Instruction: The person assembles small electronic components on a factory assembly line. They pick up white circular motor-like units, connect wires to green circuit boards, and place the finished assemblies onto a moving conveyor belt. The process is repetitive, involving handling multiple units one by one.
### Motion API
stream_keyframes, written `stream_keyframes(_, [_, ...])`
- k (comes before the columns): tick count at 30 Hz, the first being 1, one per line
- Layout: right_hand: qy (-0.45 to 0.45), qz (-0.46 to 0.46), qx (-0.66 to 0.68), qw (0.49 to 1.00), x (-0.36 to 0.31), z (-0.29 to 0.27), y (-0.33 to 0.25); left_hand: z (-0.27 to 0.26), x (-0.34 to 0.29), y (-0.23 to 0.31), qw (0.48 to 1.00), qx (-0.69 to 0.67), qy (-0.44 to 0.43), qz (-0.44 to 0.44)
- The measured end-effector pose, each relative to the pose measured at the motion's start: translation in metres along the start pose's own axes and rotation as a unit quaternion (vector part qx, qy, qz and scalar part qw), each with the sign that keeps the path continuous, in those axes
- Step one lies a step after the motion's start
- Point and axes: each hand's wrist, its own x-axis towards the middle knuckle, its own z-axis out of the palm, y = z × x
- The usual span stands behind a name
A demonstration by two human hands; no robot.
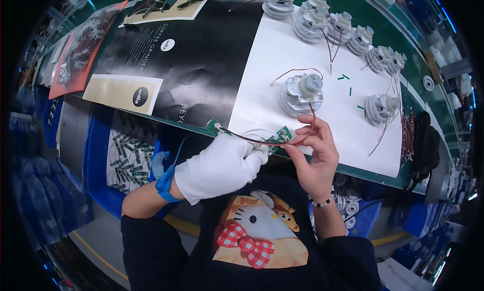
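My left hand [219,167], in a white glove, is closed around a green circuit board [280,137] whose end shows past the fingertips. A second small green board [214,126] sits at the far side of the glove, joined by dark and reddish wires that pass over it. Bare, my right hand [318,157] pinches a red-brown wire [313,118] between thumb and fingers, close beside the board. That wire runs up to a motor on a white round housing [301,93], standing on the white sheet just beyond my hands. The wire's tip is hidden by my fingers.
More motor housings [311,23] line the back right, with another [381,108] at the right. Small green pieces [350,91] lie between. Black printed paper [201,64] covers the left. A blue bin [103,182] of circuit boards stands below the table edge. A blue wrist strap [164,182] trails a cord.
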Motion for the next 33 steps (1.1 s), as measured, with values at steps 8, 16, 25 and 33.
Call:
stream_keyframes(8, [0.011,-0.008,-0.049,0.999,0.0,-0.002,0.0,0.001,0.0,0.014,0.999,0.045,0.004,-0.02])
stream_keyframes(16, [0.041,-0.076,-0.118,0.989,-0.002,0.002,0.003,0.0,0.0,0.013,0.998,0.063,-0.016,-0.001])
stream_keyframes(25, [0.02,-0.13,-0.188,0.973,0.001,-0.001,0.002,0.002,0.005,0.0,0.991,0.08,-0.011,0.108])
stream_keyframes(33, [0.073,-0.049,0.052,0.995,-0.004,0.009,0.012,0.002,0.005,0.01,0.995,-0.094,-0.035,-0.015])
